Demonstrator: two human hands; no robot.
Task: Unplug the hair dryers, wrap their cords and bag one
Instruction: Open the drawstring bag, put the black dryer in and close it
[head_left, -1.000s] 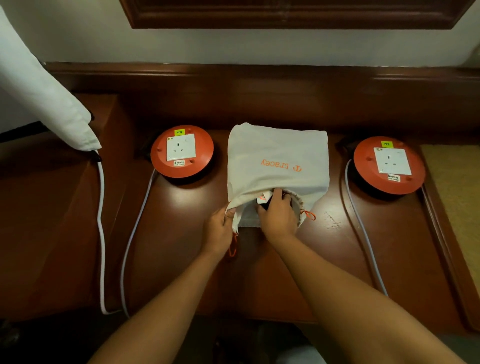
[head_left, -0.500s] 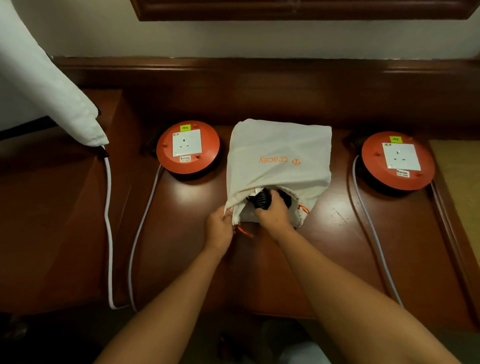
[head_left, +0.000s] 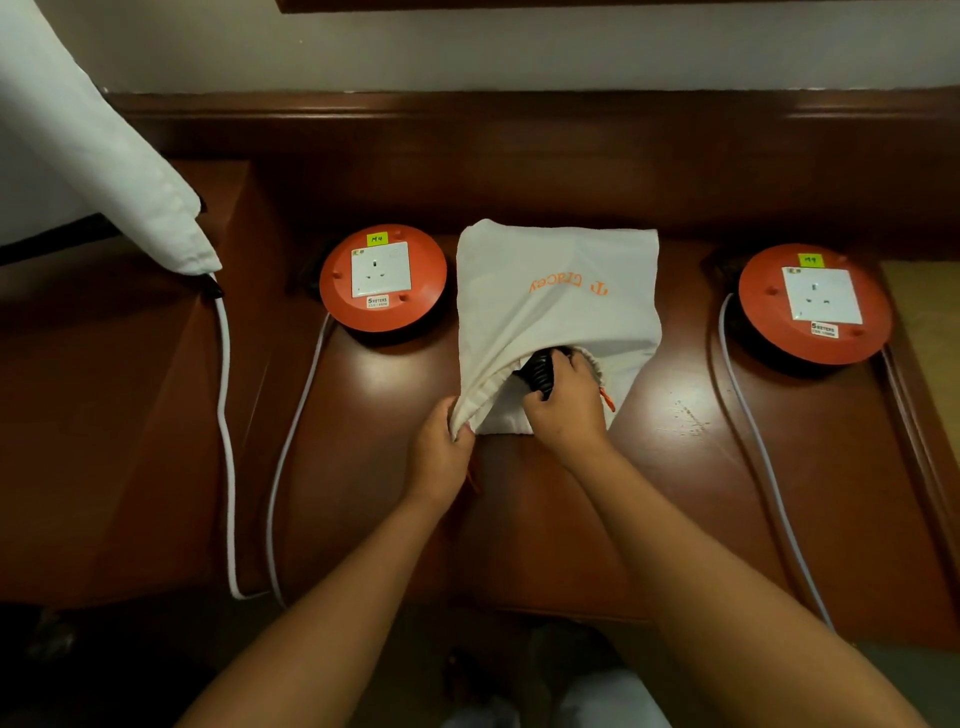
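Dark polished reddish-brown wooden tabletop (head_left: 675, 493). On it: cream cloth drawstring bag (head_left: 558, 291) at centre, between two round orange socket reels (head_left: 383, 278) (head_left: 814, 304); white cables (head_left: 291, 452) trail off its front edge.

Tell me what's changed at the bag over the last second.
The right hand has drawn back from the bag mouth, so the black coiled cord it grips now shows. The left hand keeps its grip on the bag's rim, holding it open. Both orange socket reels stay put, nothing plugged in.

Two orange socket reels (head_left: 383, 277) (head_left: 815, 303), white pillow (head_left: 104, 171)
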